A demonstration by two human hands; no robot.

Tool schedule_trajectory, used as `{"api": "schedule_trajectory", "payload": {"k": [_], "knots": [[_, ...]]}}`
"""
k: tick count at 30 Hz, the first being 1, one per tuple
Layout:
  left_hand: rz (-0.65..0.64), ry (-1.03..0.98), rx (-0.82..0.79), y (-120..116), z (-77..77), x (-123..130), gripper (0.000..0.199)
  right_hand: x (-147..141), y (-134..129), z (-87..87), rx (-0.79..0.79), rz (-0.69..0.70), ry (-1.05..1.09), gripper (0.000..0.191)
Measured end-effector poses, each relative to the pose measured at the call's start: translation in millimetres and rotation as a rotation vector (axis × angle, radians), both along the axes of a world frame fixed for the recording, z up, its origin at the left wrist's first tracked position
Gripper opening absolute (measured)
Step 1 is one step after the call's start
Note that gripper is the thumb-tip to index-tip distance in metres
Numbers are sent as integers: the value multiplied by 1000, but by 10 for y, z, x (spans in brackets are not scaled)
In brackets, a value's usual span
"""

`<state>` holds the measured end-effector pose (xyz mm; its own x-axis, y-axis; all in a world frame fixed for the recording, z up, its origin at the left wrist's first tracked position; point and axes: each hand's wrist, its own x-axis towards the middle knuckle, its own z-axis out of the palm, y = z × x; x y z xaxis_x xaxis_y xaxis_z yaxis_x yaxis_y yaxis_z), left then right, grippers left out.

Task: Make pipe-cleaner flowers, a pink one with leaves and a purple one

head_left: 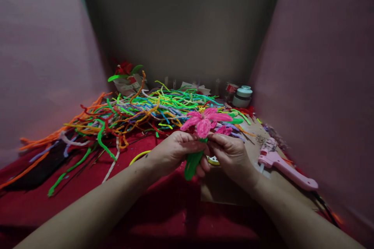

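A pink pipe-cleaner flower (203, 127) with a green stem and leaf is held up in front of me. My left hand (178, 149) is closed round its stem just below the petals, and the green leaf hangs down past the fingers. My right hand (230, 153) pinches at the same stem from the other side, its thumb and fingertips pressed together under the bloom. More pink petals show behind the right fingertips. Exactly what the right fingertips grip is partly hidden.
A large heap of loose coloured pipe cleaners (152, 109) spreads over the red cloth (122, 210). At right, a pink glue gun (288, 167) lies on cardboard (224, 192). A lidded jar (243, 96) stands at the back. Walls close in on both sides.
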<state>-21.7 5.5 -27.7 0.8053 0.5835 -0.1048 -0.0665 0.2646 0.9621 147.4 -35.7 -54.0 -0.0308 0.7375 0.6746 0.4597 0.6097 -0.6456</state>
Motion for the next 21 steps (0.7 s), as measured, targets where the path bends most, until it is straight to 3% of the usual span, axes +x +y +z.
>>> {"api": "schedule_trajectory", "payload": {"k": [7, 16, 21], "knots": [[-26, -44, -36, 48, -18, 10, 25, 26, -3, -31, -196, 51, 103, 18], [-93, -62, -22, 71, -27, -28, 20, 16, 19, -51, -279, 1, 126, 21], [-205, 12, -16, 68, -10, -66, 22, 1, 20, -34, -304, 21, 205, 18]]}}
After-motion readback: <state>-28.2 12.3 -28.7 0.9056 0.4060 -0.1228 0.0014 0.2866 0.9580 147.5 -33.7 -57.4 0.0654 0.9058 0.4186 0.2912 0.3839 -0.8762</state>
